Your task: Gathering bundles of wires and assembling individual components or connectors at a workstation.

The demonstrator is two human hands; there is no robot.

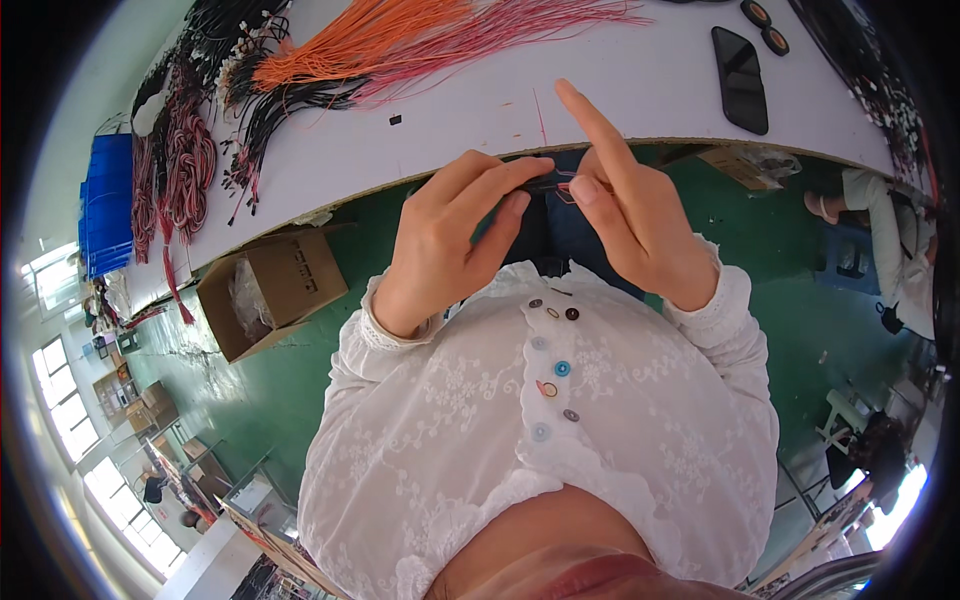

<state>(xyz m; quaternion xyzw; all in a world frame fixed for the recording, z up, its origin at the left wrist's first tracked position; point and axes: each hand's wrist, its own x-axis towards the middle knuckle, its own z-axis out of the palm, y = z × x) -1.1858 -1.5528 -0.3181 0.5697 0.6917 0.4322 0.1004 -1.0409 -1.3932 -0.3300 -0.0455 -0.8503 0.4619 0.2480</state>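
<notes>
Just off the near edge of the table, my two hands work close together in front of my body. My left hand (445,228) is closed, thumb and fingers pinching a small, slim black piece (541,186) that looks like a connector. Thin red and dark wires (565,190) run from this piece toward my right hand (645,220). There the thumb and curled fingers pinch the wires, while the index finger sticks out straight, away from me. My fingers hide much of the black piece and the wire ends.
On the white table (450,125) lie orange wires (345,45), pinkish-red wires (470,50), black cables (265,135), a phone (740,80) and black rolls (765,25). Blue bins (107,205) stand at left. A cardboard box (300,280) sits below. Someone sits at right (890,225).
</notes>
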